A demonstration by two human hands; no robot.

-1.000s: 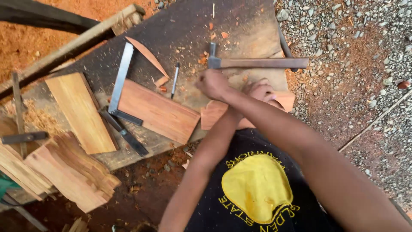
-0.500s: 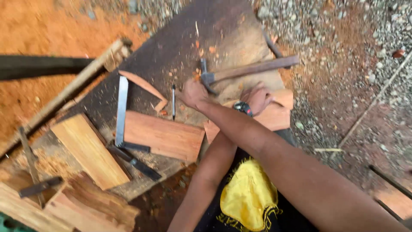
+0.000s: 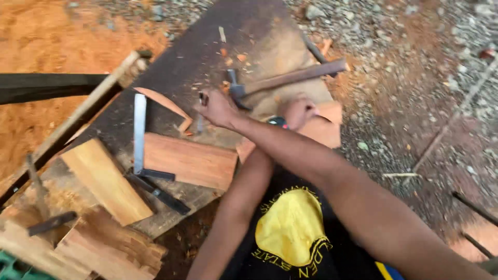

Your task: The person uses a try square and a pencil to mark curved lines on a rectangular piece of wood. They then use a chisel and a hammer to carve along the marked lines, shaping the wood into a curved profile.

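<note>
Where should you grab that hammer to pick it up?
Probably by the long wooden handle, near its far end. The hammer lies flat on the dark board, handle pointing right, away from both hands and in the open. Come down from above and wrap fingers around it; the metal head sits close to the right hand.

Right hand (image 3: pixel 218 108) now closes on the pencil-like tool (image 3: pixel 201 98) left of the hammer head (image 3: pixel 236 91); earlier it hovered just beside it, tool lying flat.

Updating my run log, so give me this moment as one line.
right hand: grips thin tool | left hand: on wood piece | arms: crossed | hammer: lying on dark board
</note>
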